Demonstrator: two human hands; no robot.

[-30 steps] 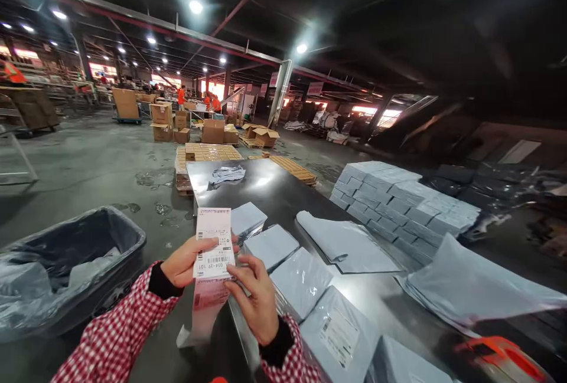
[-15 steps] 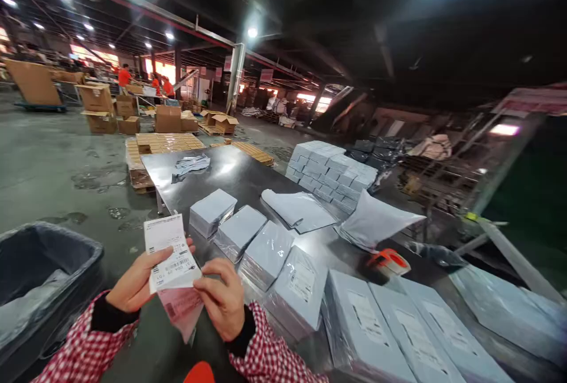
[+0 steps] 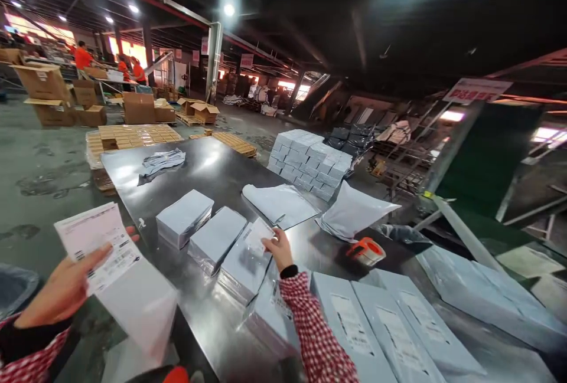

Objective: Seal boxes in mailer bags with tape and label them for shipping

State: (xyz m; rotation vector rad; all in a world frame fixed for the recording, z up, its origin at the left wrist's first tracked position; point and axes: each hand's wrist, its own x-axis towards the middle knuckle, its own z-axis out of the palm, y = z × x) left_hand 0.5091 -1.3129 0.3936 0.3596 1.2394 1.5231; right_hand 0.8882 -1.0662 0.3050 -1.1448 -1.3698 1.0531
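Observation:
My left hand (image 3: 62, 291) is closed on a strip of shipping labels (image 3: 100, 241) at the lower left, held off the table's near edge with its backing hanging down. My right hand (image 3: 279, 248) reaches forward over the steel table (image 3: 212, 173) and pinches a single white label (image 3: 259, 235), which lies on the third grey wrapped parcel (image 3: 241, 262) in a row. Two more parcels (image 3: 183, 216) without labels lie to its left. Parcels that bear labels (image 3: 349, 324) lie to the right of my sleeve.
An orange tape dispenser (image 3: 365, 250) and flat grey mailer bags (image 3: 354, 212) lie mid-table. A stack of grey packs (image 3: 310, 161) stands beyond. Cardboard boxes (image 3: 137, 107), pallets and people in orange are at the far left. A lined bin (image 3: 13, 288) sits at the left edge.
My hands have parted: the right one has taken one label off the strip and carried it forward onto a parcel. The left hand has swung left with the strip. The view has turned right.

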